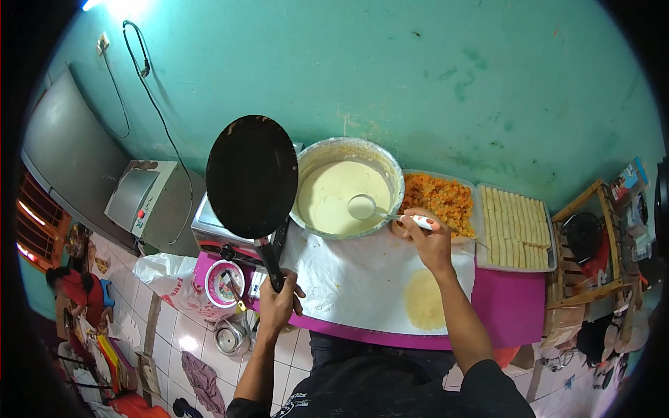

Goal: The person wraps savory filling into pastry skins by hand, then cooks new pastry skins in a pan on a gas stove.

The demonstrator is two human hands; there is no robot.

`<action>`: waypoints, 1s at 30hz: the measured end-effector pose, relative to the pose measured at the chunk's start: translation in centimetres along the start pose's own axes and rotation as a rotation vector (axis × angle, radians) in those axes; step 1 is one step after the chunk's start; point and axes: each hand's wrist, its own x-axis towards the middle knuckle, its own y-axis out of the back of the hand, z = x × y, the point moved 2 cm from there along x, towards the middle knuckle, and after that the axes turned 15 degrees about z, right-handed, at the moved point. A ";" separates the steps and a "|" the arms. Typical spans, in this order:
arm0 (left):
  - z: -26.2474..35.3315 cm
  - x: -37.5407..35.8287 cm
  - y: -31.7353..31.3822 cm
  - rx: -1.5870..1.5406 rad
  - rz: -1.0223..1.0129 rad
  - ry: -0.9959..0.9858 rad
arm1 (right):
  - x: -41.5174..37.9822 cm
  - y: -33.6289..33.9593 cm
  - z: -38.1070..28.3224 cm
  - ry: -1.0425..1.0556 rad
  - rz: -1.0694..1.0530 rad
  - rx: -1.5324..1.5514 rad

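Observation:
My left hand (277,302) is closed around the black handle of a frying pan (252,177), which is tilted up at the left of the batter pot. In my right hand (426,240) is a ladle (362,207) with a white and orange handle. The ladle's bowl is at the surface of the pale batter (340,187) inside a large metal pot (306,221). A thin round pancake (425,299) lies on the white sheet (341,285), below my right forearm.
A tub of orange shredded filling (439,198) stands right of the pot, beside a tray of pale rolls (514,226). A stove (216,226) is behind the pan. A small bowl (224,284) with a brush sits at the left table edge. Another person (80,296) is at far left.

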 end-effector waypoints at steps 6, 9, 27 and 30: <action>3.9 1.2 -0.5 0.052 -0.194 0.173 | 1.9 0.0 -3.4 0.058 0.047 -0.031; 5.2 0.2 -1.3 0.057 -0.294 0.255 | 2.8 -1.4 -6.2 0.164 0.024 0.019; 7.3 -0.4 -4.6 0.109 -0.557 0.420 | 0.1 -2.7 -6.0 0.679 0.005 -0.062; 10.2 0.5 -3.5 0.149 -0.521 0.441 | -0.6 -3.2 -3.9 -0.099 0.007 0.445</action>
